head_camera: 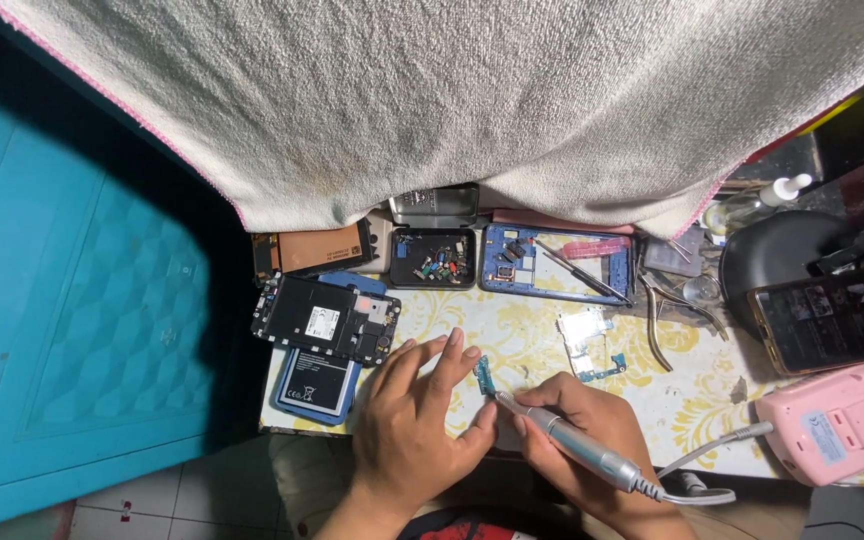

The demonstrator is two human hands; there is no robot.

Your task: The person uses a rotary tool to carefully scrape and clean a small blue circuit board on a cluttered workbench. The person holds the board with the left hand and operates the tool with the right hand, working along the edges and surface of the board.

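Pinning the small blue-green circuit board [484, 377] flat on the counter [522, 340] near its front edge, left hand [414, 420] open with fingertips beside it, right hand [577, 430] gripping the silver rotary pen tool [562, 440]: keep tip shallow, pressure light, cable slack.

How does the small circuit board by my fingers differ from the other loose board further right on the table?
The small circuit board is a narrow teal strip, pinned by the left hand, with the pen-shaped tool in the right hand touching it. The other loose board is larger, mostly pale and silvery with a teal corner, and lies untouched. Both rest on the yellow floral table cover.
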